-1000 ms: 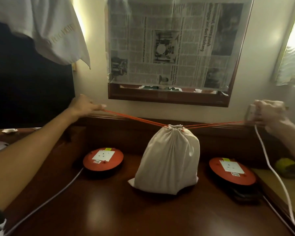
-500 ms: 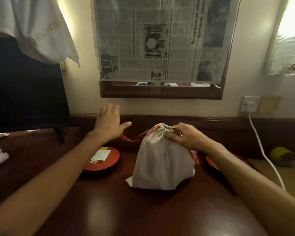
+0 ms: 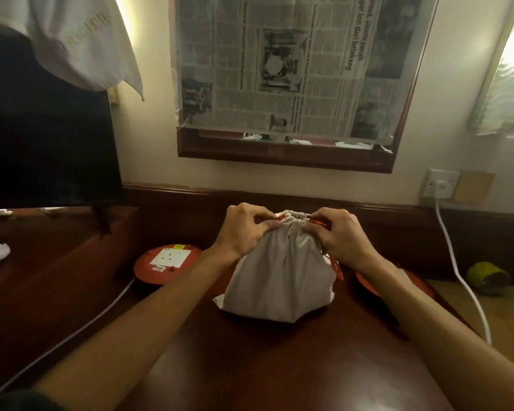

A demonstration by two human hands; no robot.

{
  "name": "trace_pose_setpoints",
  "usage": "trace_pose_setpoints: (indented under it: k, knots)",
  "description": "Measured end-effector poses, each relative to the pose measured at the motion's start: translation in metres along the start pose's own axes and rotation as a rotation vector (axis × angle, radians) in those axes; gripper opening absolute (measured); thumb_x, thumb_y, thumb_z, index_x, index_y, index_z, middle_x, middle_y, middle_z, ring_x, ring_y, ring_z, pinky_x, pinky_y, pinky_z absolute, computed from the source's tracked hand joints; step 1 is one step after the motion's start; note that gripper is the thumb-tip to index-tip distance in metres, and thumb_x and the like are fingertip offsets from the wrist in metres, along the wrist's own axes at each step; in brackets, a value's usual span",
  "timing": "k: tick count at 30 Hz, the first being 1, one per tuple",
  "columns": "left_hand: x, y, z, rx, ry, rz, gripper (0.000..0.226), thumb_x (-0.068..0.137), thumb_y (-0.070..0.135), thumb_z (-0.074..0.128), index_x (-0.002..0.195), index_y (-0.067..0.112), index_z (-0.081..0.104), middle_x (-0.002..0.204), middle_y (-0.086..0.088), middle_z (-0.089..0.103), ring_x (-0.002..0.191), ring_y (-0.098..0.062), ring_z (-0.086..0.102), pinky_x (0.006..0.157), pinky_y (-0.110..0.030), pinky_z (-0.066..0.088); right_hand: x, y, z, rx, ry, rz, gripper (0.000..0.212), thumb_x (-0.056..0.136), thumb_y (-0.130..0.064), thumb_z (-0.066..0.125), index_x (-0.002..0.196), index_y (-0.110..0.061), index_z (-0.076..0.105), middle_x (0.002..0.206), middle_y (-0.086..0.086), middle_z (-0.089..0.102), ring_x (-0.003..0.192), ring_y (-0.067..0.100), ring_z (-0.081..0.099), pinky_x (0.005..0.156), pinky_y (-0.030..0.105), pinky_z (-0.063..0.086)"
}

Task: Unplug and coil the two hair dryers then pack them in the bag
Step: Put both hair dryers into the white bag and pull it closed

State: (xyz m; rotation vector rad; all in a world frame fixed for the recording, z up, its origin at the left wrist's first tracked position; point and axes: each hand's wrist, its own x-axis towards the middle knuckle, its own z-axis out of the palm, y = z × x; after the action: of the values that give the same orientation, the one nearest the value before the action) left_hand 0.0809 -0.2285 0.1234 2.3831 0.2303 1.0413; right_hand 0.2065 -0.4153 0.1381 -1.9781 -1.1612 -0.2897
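Bag (image 3: 279, 280) neck pinched by left hand (image 3: 245, 232) and right hand (image 3: 340, 237).

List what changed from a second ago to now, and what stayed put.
Both hands came in from pulling the orange drawstrings wide apart: the left hand and right hand now pinch the cinched neck of the bag, and the cords hang slack. The bag, the orange reel and the white cable stayed in place.

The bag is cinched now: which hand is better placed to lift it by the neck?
Probably the right hand: it pinches the orange cord and its fingers lie against the bag just under the gathered neck. The left hand pinches the neck's edge only.
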Motion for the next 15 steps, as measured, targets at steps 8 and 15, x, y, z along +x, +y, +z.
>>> trace_pose_setpoints:
  k: [8,15]
  knots:
    - [0.005,0.008,-0.002,0.181,-0.067,0.018,0.012,0.103,0.018,0.059,0.101,0.009,0.067,0.097,-0.007,0.067,0.087,-0.020,0.064,0.080,-0.044,0.057,0.007,-0.005,0.003,-0.325,0.067,-0.114,0.035,0.096,-0.039,0.066,0.080,-0.008,0.061,0.081,0.005,0.060,0.072,0.028,0.059,0.067,0.049,0.053]
    - [0.002,0.014,-0.021,0.498,-0.075,0.180,0.018,0.105,0.027,0.056,0.105,0.011,0.064,0.104,-0.005,0.055,0.090,-0.022,0.061,0.069,-0.035,0.048,0.003,-0.010,-0.028,-0.505,-0.123,-0.255,0.024,0.099,-0.034,0.061,0.091,-0.013,0.070,0.093,0.000,0.051,0.074,0.027,0.059,0.063,0.040,0.050]
